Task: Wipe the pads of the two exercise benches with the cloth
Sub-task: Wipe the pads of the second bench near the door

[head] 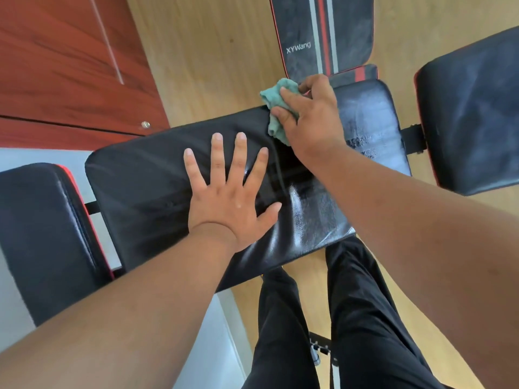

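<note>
Your left hand [230, 197] lies flat, fingers spread, on the long black vinyl bench pad [146, 175] while your right hand [311, 113] clamps the crumpled teal cloth [273, 94] at its far edge, where an overreaching stroke could drop it.

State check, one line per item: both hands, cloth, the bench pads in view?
left hand: open, fingers spread, pressed flat on the near pad
right hand: grips the cloth at the near pad's far edge
cloth: teal, bunched, on the pad under the right hand
near pad: black, glossy
striped pad: dull, hazy patches
right pad: untouched, smudged
</note>
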